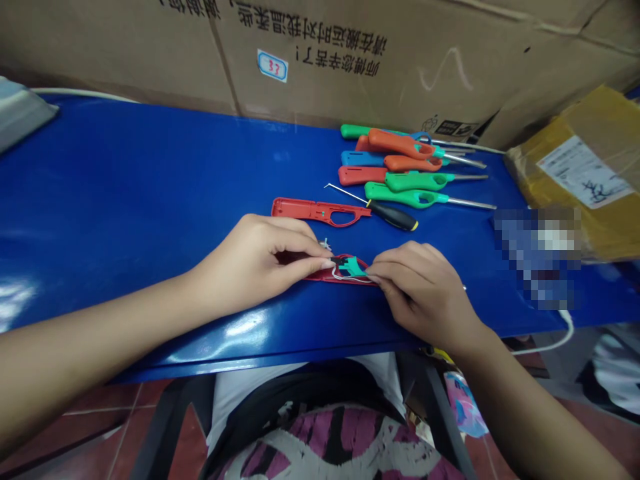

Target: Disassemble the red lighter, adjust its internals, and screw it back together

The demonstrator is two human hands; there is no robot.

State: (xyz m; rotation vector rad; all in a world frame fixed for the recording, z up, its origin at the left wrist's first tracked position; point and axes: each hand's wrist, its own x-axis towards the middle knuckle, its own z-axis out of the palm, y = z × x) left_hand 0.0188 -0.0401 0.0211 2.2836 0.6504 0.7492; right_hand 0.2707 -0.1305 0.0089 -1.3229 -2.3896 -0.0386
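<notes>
Red casing half (pixel 317 275) on blue table (pixel 150 180), near side. Left hand (pixel 270 260) pinching black part (pixel 338 261); right hand (pixel 425 283) pinched at casing's right end, hold unclear. Best: seat green trigger (pixel 353 267) flat, white wire (pixel 345 278) unpinched.

- Two bare hands, left hand (pixel 270 257) and right hand (pixel 430 290), with short fingernails.
- Forearms (pixel 150 320) bare as far as the picture's edges.
- Patterned garment (pixel 340 443) over the torso: plum-purple patches, black streaks, broad greyish-white curving bands.
- Black cloth (pixel 320 380) beyond it, with a small pale mark (pixel 285 408).
- White cloth (pixel 245 397) at both sides.
</notes>
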